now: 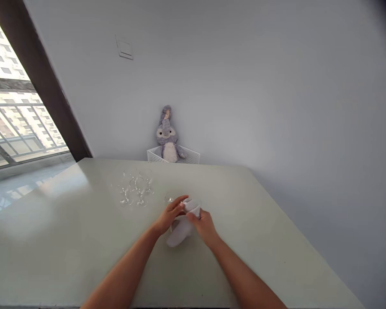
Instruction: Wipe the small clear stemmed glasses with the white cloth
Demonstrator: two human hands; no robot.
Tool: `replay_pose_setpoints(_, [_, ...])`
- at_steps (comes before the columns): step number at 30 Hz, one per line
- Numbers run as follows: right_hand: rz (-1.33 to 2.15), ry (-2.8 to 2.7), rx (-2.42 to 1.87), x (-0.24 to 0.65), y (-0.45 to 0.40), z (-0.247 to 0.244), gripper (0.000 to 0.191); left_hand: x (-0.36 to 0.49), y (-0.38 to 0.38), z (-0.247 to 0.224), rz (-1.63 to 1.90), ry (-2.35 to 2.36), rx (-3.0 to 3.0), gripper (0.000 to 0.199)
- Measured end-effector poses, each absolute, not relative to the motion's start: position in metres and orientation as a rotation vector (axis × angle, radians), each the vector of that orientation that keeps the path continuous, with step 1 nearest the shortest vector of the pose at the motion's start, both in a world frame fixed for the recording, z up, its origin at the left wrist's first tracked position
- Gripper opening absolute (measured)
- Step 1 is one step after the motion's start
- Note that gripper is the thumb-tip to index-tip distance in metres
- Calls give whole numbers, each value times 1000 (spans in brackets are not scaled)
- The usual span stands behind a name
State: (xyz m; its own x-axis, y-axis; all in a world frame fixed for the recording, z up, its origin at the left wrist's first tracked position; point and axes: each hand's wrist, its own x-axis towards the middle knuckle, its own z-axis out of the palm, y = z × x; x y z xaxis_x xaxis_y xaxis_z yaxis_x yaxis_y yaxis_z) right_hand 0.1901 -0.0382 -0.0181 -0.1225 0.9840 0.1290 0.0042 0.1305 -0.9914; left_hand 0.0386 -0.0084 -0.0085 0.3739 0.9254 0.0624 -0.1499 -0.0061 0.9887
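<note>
Above the near middle of the table, both my hands are closed around a clear stemmed glass and a white cloth. My left hand is at the glass's left side, its fingers curled in where the stem seems to be. My right hand pinches the cloth against the bowl, thumb on top. Part of the cloth is bunched at the bowl, and the rest hangs down between my wrists. Just beyond my left fingers shows a round clear glass foot; whether it belongs to the held glass, I cannot tell.
Several clear stemmed glasses stand grouped on the pale table, left of my hands. Behind the far edge, a grey plush rabbit sits in a white perforated basket against the wall. A window is at the left.
</note>
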Motion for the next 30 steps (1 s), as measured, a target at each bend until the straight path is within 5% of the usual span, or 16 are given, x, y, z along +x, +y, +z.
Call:
replay_pose_setpoints(4, [1456,-1129,-950,189,-35,-17,40,38,-9,-7,1031,716,1399,53])
replay_pose_setpoints(12, [616,-1786,-1382,196,-30,-22,28,33,-6,-11,1003,1370,1980,44])
replay_pose_setpoints(17, [1035,-1547,-1277,213,-22,-11,34,25,-5,-4,1037,1360,2749,33])
replay_pose_setpoints(22, [1165,-1813,-1121,231,-20,2,30,20,-1,-7,746,1290,2843,30])
replay_pose_setpoints(30, [139,-1715,-1417,254,-11,1,36,7,6,-4,589,1855,2405,34])
